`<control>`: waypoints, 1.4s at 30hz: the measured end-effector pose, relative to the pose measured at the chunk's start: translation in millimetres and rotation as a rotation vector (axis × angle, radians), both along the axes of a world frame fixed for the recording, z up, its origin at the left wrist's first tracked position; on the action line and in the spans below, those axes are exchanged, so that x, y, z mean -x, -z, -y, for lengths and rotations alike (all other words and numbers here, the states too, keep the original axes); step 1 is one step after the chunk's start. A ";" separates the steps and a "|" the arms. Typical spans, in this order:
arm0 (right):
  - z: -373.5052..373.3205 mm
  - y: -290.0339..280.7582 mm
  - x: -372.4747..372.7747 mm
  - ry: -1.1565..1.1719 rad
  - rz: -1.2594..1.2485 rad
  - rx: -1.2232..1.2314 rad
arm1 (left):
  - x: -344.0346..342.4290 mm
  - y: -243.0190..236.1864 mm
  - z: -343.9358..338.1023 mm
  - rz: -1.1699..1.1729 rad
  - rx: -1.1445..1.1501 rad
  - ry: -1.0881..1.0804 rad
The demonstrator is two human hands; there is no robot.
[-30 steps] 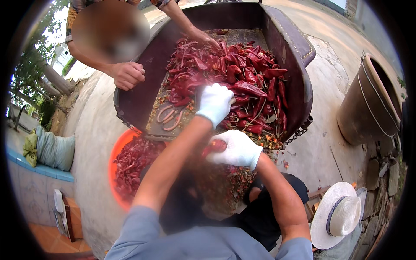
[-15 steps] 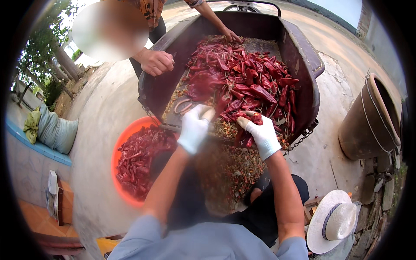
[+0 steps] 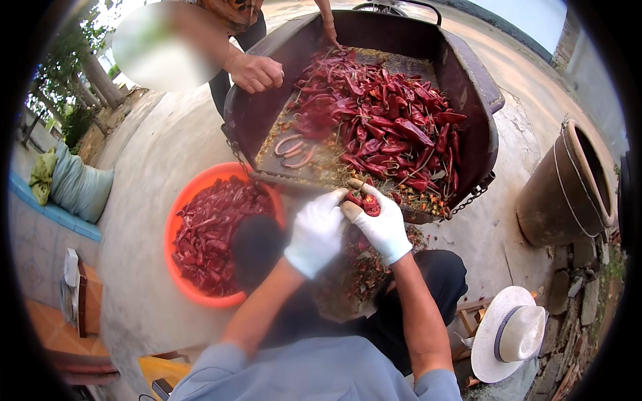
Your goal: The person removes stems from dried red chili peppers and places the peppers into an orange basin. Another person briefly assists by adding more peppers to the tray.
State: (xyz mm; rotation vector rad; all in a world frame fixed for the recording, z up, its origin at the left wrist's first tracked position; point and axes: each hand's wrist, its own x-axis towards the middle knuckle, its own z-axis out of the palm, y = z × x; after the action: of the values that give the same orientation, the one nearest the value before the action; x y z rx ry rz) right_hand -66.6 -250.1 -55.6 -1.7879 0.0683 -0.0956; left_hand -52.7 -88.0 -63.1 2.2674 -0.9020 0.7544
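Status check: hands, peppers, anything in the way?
Right hand holds red peppers. Left hand close beside, blurred, grip unclear. Pepper pile in cart. Looped-handle tool left of pile, clear of both hands.

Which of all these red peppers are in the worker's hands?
The red ones gripped in the gloved right hand, unlike those lying in the dark cart and in the orange basin.
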 end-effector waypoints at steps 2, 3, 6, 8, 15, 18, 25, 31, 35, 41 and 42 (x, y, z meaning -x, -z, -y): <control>-4.1 2.8 -3.8 0.008 0.126 0.160 | 0.5 2.0 -4.7 -0.023 -0.002 -0.004; -8.8 7.6 -6.9 0.067 0.252 0.280 | -0.8 5.0 -6.6 -0.044 -0.002 0.003; -5.4 11.0 -8.5 0.139 0.396 0.409 | -0.2 3.1 -11.7 -0.135 0.050 0.031; -5.8 11.4 -5.7 0.186 0.449 0.523 | 6.2 -2.4 -13.4 -0.295 0.235 0.025; -4.3 10.4 -1.6 0.166 0.552 0.728 | -3.5 -16.1 1.6 -0.428 0.279 -0.109; -0.8 10.9 1.4 0.159 0.541 0.782 | -9.2 -13.4 9.4 -0.351 0.265 -0.109; 3.9 9.9 8.4 0.128 0.431 0.719 | -12.1 -4.2 19.8 -0.612 0.447 -0.075; 5.2 15.0 4.4 0.085 0.250 -0.071 | -40.7 21.9 16.3 -1.318 1.788 0.340; 14.2 -3.3 6.7 0.022 0.078 -0.426 | -41.5 0.5 -0.1 -1.155 1.267 0.030; 12.5 0.4 2.4 0.007 0.041 -0.393 | -15.2 -16.6 -11.8 -0.888 0.575 0.104; 10.7 -3.3 1.9 -0.006 0.017 -0.423 | -13.2 -17.0 -10.3 -0.733 0.411 0.100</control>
State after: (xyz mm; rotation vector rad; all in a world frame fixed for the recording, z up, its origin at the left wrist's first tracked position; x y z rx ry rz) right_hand -68.5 -260.9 -52.3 -1.3649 0.0657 -0.0853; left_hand -39.4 -77.7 -46.1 1.8821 -0.4468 0.0215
